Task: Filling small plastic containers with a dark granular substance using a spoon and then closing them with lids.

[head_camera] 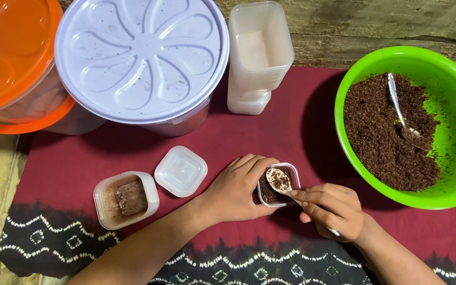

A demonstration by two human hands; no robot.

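On the red cloth, I am pressing dark crumbs into a small clear tub [278,186].
My left hand [236,191] is gripping the tub; my right hand [332,210] is pinching a spoon [279,180] over it, beside the crumb-filled green bowl [452,68].

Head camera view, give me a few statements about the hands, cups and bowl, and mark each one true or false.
1. The left hand steadies a small clear cup. True.
2. The right hand holds a fork. False: it holds a spoon over the cup.
3. The green bowl is empty. False: it holds brown crumbs and a second spoon.
4. A loose square lid lies beside a filled cup. True.
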